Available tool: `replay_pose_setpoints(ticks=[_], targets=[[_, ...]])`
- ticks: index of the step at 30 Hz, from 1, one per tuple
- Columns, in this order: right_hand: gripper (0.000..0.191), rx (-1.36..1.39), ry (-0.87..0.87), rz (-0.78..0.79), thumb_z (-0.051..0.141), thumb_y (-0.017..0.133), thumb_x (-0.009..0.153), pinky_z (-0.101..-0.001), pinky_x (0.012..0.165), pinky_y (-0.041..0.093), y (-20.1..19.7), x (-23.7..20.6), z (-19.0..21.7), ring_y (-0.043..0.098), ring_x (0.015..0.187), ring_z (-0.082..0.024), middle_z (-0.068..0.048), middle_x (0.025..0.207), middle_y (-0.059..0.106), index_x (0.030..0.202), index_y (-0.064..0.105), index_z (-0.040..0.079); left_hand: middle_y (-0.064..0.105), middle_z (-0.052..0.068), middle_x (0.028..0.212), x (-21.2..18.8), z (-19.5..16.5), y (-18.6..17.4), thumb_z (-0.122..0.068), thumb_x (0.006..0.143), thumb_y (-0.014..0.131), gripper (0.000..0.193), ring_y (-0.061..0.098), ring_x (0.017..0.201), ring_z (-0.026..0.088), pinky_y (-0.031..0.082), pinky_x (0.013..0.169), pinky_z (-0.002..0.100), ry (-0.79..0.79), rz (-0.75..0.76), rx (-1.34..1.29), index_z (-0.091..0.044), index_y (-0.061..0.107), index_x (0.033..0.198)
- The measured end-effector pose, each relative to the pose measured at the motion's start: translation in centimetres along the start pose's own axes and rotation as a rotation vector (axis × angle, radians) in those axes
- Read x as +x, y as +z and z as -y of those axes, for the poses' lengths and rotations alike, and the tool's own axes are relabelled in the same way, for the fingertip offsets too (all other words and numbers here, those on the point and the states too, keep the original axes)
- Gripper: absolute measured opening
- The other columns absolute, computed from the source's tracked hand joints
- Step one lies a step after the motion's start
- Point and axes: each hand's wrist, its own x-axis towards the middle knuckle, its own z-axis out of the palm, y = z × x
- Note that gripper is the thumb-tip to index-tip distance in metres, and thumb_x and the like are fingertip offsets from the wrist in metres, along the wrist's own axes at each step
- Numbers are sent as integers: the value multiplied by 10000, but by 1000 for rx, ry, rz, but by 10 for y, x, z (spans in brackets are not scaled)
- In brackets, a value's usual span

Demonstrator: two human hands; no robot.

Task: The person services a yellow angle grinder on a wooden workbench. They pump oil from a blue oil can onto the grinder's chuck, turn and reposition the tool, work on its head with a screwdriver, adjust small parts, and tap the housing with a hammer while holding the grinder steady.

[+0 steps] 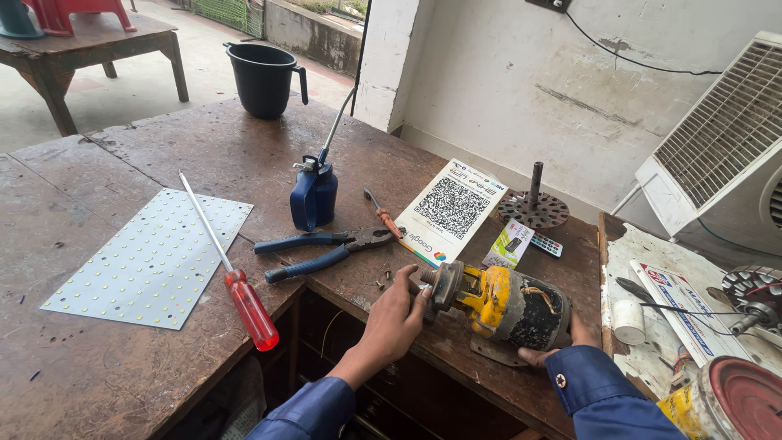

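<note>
left hand (397, 316) gripping shaft end of yellow motor (501, 304), right hand (562, 342) steadying it, blue pliers (322, 248) nearby on wooden table (122, 375)

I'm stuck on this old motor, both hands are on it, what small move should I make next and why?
Probably keep the right hand bracing the yellow motor and turn the shaft end with the left hand. Its fingers already pinch that end. The pliers lie close by if it resists.

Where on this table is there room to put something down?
Bare wood lies left of the white dotted panel, and between the black bucket and the blue oil can. It is crowded around the yellow-and-black motor, where the left hand, right hand and blue-handled pliers sit.
</note>
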Motion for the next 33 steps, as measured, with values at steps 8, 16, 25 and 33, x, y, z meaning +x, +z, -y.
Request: replay_pose_setpoints(ticks=[8,16,25,33], targets=[[1181,147,-90,-87,173,1077,343,-410,1067,498,8,-10,2,654,1205,-262,-101,1209,731,1392,533,147,696,176,979,4,-2,0,-358,1032,434,514,682,944,348,497,845,485,-65,41,20,-36,388,1430],[1150,187,-193,-117,195,1027,304,-402,1065,540,13,-11,3,707,1170,-262,-110,1196,750,1353,559,142,687,194,1084,6,1,-9,-508,1038,344,625,669,1053,358,481,924,475,-87,89,-74,-47,361,1461],[1220,-46,136,15,172,1056,316,-464,1144,423,-14,-10,37,502,1308,-340,-105,1382,540,1418,537,235,401,258,1430,25,-11,12,-513,1049,439,726,387,1373,353,319,1132,455,49,4,-230,43,289,1491],[1206,-158,200,4,141,1064,325,-500,1199,332,-14,1,36,354,1375,-376,-72,1472,418,1415,567,284,473,210,1333,29,-9,22,-457,1034,489,647,453,1308,336,352,1109,446,52,-42,-240,9,351,1461]])
